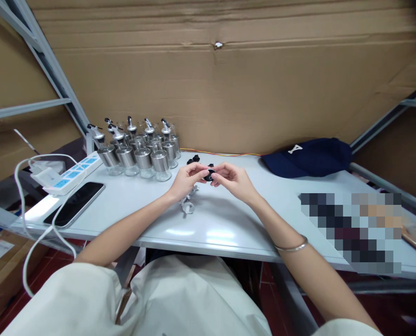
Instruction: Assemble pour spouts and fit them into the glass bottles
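In the middle of the table, my left hand and my right hand meet with their fingers closed around a small round black part. It looks like a plastic cap or stopper, partly covered by the fingertips. Just behind the hands lie more small black parts. Silvery spout pieces rest on the tabletop below my left hand, close to the wrist. To the left stand several glass bottles with steel sleeves; some carry pouring spouts, others have none.
On the left are a white power strip with looping cables and a black phone. A navy cap lies at the back right, with a pixelated area in front. Cardboard walls the back of the table, between metal posts.
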A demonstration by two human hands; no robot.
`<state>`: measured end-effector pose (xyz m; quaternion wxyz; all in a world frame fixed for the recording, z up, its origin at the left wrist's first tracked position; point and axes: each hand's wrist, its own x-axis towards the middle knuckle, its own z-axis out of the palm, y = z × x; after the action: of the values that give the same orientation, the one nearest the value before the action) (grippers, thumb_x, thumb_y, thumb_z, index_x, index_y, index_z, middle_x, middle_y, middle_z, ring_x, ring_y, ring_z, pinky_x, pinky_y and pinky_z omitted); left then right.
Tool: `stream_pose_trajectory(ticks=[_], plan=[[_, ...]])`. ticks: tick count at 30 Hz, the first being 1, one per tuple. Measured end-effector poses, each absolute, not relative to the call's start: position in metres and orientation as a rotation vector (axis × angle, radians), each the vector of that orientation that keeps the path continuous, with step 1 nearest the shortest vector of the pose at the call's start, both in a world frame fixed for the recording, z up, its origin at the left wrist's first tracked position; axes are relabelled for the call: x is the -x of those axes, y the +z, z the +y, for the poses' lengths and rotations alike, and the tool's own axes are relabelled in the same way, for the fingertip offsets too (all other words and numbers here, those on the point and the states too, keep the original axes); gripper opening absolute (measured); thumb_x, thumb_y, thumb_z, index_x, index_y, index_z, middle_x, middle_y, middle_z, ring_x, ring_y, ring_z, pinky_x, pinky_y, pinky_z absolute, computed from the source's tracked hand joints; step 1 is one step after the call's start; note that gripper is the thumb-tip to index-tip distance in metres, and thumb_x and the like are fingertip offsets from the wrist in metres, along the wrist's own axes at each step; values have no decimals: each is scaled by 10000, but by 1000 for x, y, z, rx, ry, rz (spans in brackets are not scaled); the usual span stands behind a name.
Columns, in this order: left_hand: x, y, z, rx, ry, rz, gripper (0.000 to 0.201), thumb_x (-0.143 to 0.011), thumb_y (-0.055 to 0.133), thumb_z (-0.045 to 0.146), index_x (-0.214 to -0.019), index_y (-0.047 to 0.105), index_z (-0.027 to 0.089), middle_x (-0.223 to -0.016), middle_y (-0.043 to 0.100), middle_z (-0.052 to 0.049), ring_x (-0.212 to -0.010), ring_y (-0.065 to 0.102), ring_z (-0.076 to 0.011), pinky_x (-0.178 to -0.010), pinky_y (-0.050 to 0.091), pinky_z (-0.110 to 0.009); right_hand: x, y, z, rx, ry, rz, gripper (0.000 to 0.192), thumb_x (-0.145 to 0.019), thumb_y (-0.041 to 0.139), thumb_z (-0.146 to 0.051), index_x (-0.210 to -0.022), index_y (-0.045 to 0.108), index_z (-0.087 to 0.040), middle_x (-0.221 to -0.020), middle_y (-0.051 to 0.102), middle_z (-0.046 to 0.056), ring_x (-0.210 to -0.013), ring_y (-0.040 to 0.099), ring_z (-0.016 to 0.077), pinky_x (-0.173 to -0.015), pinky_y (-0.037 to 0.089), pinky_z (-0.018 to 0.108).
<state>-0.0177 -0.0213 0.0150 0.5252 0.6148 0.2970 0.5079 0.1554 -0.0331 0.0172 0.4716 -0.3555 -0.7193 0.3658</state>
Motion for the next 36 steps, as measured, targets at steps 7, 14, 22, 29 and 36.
stream_pose_trajectory(ticks=[7,14,22,29,36], plan=[[19,14,-23,-1614,1249,730,236,-738,680,340,-872,718,149,-797,584,-25,-702,589,-109,-668,512,-240,-152,13,-32,859,1028,-1768,397,-769,610,-553,-887,516,-186,-635,658,9,-562,658,162,-578,560,314],[18,11,-23,-1628,1241,659,301,-709,707,266,-1004,704,207,-927,570,-38,-850,590,-137,-743,499,-249,-156,18,-32,879,968,-1751,391,-782,599,-530,-941,554,-175,-637,661,17,-526,638,147,-543,556,294],[21,12,-23,-1729,1202,687,291,-752,665,251,-1040,699,229,-927,565,-41,-817,558,-124,-720,468,-244,-155,18,-34,967,835,-1810,209,-789,567,-364,-887,520,-185,-580,626,-16,-463,602,126,-493,498,243],[17,8,-22,-1681,1212,635,314,-753,675,284,-1047,628,184,-949,596,-48,-885,582,-141,-803,464,-260,-157,18,-32,942,858,-1809,259,-791,590,-411,-814,428,-210,-615,635,-9,-499,606,137,-523,504,266],[17,7,-14,-1562,1385,607,404,-695,734,300,-1022,526,185,-964,615,-37,-956,586,-151,-828,465,-273,-158,11,-24,813,825,-1688,349,-725,692,-471,-749,479,-194,-783,651,33,-666,638,158,-645,534,311]])
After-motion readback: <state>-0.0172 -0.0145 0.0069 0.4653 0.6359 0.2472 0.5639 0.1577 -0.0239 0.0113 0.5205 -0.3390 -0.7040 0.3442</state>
